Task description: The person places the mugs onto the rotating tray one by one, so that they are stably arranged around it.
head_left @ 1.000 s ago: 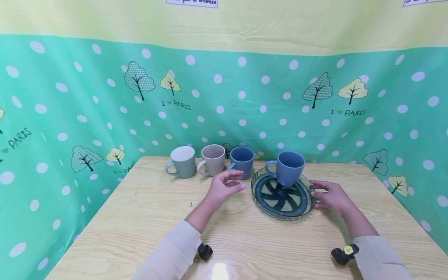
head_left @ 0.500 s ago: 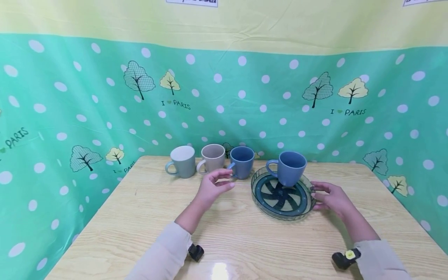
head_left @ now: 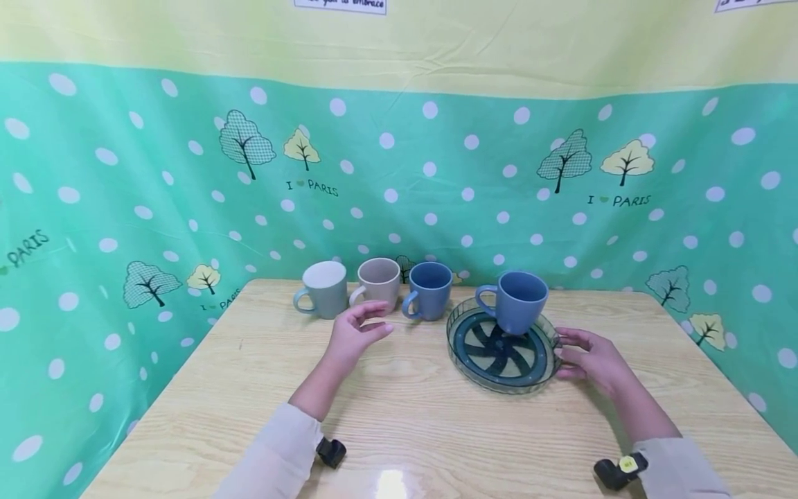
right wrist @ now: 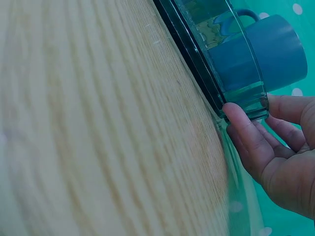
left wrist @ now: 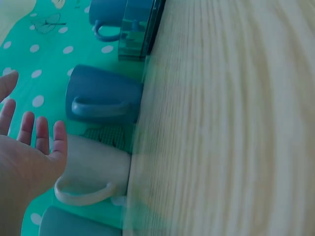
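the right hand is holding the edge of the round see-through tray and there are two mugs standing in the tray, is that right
Not quite: the head view shows only one mug in the round see-through tray, the blue mug with its handle to the left. The right hand is holding the tray's edge, as you say.

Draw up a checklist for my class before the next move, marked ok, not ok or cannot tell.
1. Right grip touches the round tray: ok, at its side.
2. Left grip unloaded: ok, holding nothing.
3. Left grip clear of the pinkish mug: cannot tell; they overlap in view.
4. Blue mug inside the tray, mouth up: ok.
5. Every mug inside the tray: not ok; pinkish mug, gray-green mug and dark blue mug stand on the table.
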A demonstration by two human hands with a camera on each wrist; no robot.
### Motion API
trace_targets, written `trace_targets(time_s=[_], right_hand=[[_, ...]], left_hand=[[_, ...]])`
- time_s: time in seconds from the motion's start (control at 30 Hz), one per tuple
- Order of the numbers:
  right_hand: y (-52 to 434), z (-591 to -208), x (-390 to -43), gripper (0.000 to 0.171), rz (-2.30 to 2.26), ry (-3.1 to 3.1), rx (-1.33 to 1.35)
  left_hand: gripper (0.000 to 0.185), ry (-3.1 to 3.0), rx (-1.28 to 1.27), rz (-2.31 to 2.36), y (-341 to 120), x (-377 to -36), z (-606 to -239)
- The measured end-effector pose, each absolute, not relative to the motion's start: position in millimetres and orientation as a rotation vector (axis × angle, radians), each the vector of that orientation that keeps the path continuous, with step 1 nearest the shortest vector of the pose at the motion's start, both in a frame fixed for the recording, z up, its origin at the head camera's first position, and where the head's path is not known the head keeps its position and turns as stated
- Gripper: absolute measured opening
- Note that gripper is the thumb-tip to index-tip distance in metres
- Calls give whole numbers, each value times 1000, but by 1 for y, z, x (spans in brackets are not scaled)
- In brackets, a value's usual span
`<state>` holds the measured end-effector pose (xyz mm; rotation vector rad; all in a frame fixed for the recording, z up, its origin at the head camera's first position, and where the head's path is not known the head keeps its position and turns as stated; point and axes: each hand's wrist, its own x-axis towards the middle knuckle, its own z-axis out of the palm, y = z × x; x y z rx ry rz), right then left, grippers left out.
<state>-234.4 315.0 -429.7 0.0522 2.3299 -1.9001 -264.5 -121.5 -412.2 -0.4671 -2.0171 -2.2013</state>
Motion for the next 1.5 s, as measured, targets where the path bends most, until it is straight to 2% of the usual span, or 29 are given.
trace_targets(time_s=[0.63, 0.87, 1.2, 1.5], right_hand=[[318, -433, -234, 66, -1961, 2274, 45], [326, -426, -235, 61, -1895, 2305, 15], [326, -428, -247, 59, -1801, 2421, -125], [327, -435, -256, 57, -1769, 2388, -101]], left_hand=[[44, -1987, -405, -2164, -144, -260, -410], [46, -1989, -412, -2137, -151, -261, -412], [47, -1979, -381, -2123, -166, -261, -413], [44, -1985, -342, -2120, -175, -261, -413]])
